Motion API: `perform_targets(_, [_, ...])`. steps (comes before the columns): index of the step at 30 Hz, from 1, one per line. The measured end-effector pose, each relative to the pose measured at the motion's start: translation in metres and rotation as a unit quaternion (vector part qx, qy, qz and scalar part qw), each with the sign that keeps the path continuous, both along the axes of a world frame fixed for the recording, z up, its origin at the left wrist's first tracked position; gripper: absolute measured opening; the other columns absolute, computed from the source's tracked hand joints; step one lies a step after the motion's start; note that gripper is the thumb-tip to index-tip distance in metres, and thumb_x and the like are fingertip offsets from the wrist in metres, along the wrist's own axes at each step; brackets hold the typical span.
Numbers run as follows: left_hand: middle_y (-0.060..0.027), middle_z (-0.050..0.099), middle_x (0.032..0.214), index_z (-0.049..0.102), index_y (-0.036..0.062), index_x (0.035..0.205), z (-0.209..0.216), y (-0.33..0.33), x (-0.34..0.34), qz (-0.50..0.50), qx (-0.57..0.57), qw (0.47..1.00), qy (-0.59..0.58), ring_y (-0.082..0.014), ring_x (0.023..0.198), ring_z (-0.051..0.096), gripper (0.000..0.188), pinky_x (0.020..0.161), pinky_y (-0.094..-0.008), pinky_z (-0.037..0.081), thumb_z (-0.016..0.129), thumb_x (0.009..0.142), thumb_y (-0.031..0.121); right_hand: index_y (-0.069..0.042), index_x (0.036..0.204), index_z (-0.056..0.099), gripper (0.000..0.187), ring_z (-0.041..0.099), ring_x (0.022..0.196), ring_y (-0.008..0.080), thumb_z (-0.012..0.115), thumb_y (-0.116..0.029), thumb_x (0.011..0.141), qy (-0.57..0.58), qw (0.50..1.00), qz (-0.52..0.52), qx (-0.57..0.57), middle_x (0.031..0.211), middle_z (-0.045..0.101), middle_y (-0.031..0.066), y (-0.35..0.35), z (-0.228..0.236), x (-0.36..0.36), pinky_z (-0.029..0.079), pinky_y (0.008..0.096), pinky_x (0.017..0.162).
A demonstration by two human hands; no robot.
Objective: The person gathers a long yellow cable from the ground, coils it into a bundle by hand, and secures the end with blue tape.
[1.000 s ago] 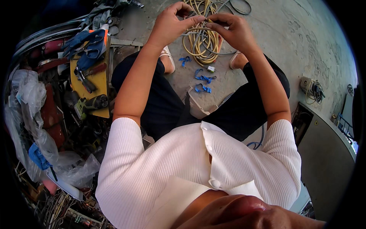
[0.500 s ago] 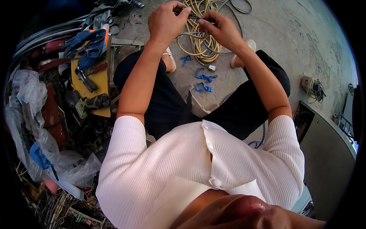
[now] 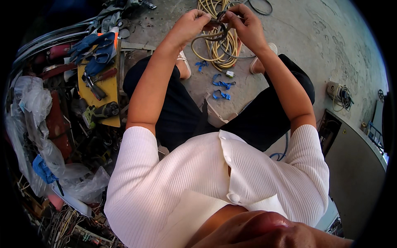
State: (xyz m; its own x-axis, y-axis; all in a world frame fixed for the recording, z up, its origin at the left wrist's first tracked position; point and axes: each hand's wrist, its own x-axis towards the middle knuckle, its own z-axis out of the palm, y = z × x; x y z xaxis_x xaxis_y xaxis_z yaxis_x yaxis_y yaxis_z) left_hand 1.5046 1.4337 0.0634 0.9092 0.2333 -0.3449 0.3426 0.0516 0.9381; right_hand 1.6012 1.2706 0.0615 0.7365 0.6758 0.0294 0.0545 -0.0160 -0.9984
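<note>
Both of my hands are raised in front of me, fingers closed on a dark strip (image 3: 223,34) that curls in a loop between them. My left hand (image 3: 191,28) pinches one part with thumb and forefinger. Opposite it, my right hand (image 3: 246,27) grips the upper part of the loop. Whether the strip is tape or a flat cord is too small to tell. Below lies a coil of yellow and grey cable (image 3: 221,53) on the floor, partly hidden by the strip and fingers. Near it are several crumpled blue strips (image 3: 223,84) and a small white-and-green block (image 3: 230,74).
At my left, a yellow board (image 3: 108,84) bears blue gloves (image 3: 103,51), hand tools and a green power drill (image 3: 99,113). Clear plastic sheeting (image 3: 35,107) and scrap surround it. A grey metal cabinet (image 3: 351,165) is at right, beyond it a small machine with wound cord (image 3: 340,94).
My left hand has moved down and slightly left, and my right hand up and to the right. The hands are farther apart, and the dark strip's loop shows more plainly between them.
</note>
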Motion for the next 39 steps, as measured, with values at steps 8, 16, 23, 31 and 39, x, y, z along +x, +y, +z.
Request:
perform_targets(8, [-0.0013, 0.064, 0.102, 0.057, 0.0102, 0.108, 0.014, -0.014, -0.005, 0.019, -0.113, 0.993, 0.026, -0.0114, 0.102, 0.057, 0.025, 0.084, -0.0267, 0.038, 0.049, 0.091, 0.028, -0.002, 0.091, 0.057, 0.009, 0.056, 0.074, 0.0094, 0.057, -0.01, 0.088, -0.007, 0.999, 0.031, -0.022, 0.081, 0.06, 0.0027, -0.004, 0.011, 0.015, 0.046, 0.0237, 0.066])
perform_targets(16, [-0.0007, 0.064, 0.089, 0.062, 0.0108, 0.095, 0.02, -0.011, -0.003, -0.073, -0.164, 0.983, 0.022, -0.0121, 0.093, 0.057, 0.045, 0.086, -0.0305, 0.032, 0.042, 0.087, 0.05, -0.002, 0.091, 0.06, 0.01, 0.056, 0.079, 0.0121, 0.06, -0.011, 0.085, -0.167, 0.982, 0.07, -0.048, 0.081, 0.059, 0.0042, -0.006, 0.031, 0.016, 0.045, 0.0267, 0.071])
perform_targets(23, [0.0002, 0.062, 0.081, 0.063, 0.0119, 0.086, 0.016, -0.01, -0.002, -0.054, -0.093, 0.989, 0.101, -0.0123, 0.082, 0.056, 0.05, 0.09, -0.0357, 0.032, 0.043, 0.084, 0.057, -0.004, 0.091, 0.061, 0.009, 0.057, 0.078, 0.0203, 0.059, -0.009, 0.083, -0.27, 0.956, 0.101, -0.052, 0.082, 0.059, 0.0091, -0.009, 0.034, 0.021, 0.045, 0.0304, 0.071])
perform_targets(31, [-0.0022, 0.06, 0.093, 0.06, 0.0096, 0.1, 0.012, -0.008, -0.002, -0.05, -0.205, 0.974, 0.08, -0.0143, 0.093, 0.055, 0.043, 0.091, -0.0441, 0.041, 0.042, 0.09, 0.048, -0.002, 0.09, 0.061, 0.01, 0.057, 0.079, 0.019, 0.06, -0.009, 0.083, -0.25, 0.964, 0.082, -0.048, 0.083, 0.06, 0.0088, -0.012, 0.031, 0.023, 0.045, 0.0301, 0.071])
perform_targets(39, [-0.0028, 0.059, 0.096, 0.056, 0.0056, 0.11, 0.013, -0.006, -0.003, -0.004, -0.243, 0.97, -0.003, -0.0135, 0.093, 0.056, 0.031, 0.092, -0.035, 0.046, 0.047, 0.094, 0.031, -0.003, 0.098, 0.061, 0.015, 0.058, 0.083, 0.0134, 0.059, -0.013, 0.087, -0.221, 0.971, 0.056, -0.066, 0.086, 0.061, 0.0058, -0.017, 0.02, 0.025, 0.046, 0.0267, 0.075])
